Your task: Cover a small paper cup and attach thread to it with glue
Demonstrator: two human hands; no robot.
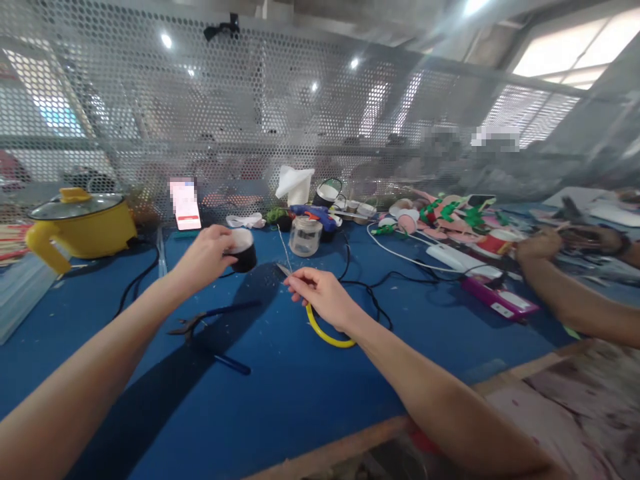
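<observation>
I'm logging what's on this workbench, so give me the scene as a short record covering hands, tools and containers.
Left hand: grips a small black cylinder with a white top
Right hand: pinches a slim, pointed metal tool, mostly hidden
Below right hand: curved yellow loop
On blue tabletop: blue-handled metal pliers, handles spread
Containers: round clear jar; yellow pot with glass lid
Propped upright: phone with lit screen
Far right: another person's hand

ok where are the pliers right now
In the head view, the pliers lie open on the blue table, left of centre, nearer the wearer than the dark cup in the left hand.
</observation>
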